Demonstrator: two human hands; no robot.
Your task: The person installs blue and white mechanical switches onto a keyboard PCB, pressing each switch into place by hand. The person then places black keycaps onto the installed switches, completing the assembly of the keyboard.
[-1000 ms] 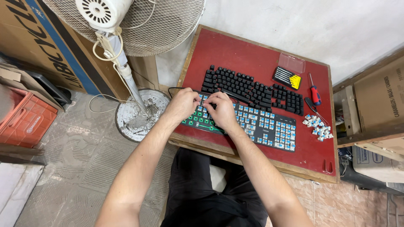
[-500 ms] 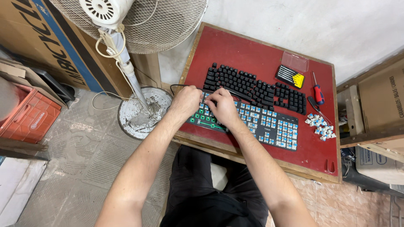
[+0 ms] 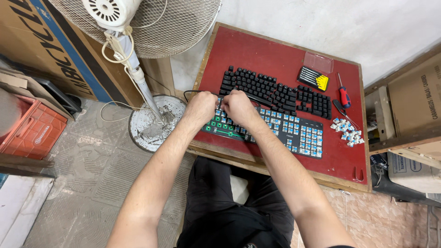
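Note:
A keyboard without keycaps (image 3: 294, 134), showing blue switches and a green left section, lies on a red table top (image 3: 257, 50). Behind it sits a black keyboard (image 3: 271, 89) with its caps on. My left hand (image 3: 200, 108) is curled over the bare keyboard's upper left corner. My right hand (image 3: 239, 106) is right beside it, fingers bent down onto the same corner. What the fingertips pinch is hidden under the knuckles.
A small pile of loose blue switches (image 3: 347, 133), a red-handled screwdriver (image 3: 343, 95) and a case of screwdriver bits (image 3: 313, 78) lie at the table's right. A standing fan (image 3: 138, 27) rises on the left, with cardboard boxes (image 3: 413, 101) to the right and an orange crate (image 3: 32, 133) on the floor.
Both hands stay at the bare keyboard's upper left corner and have drawn slightly closer together. The view has shifted a little.

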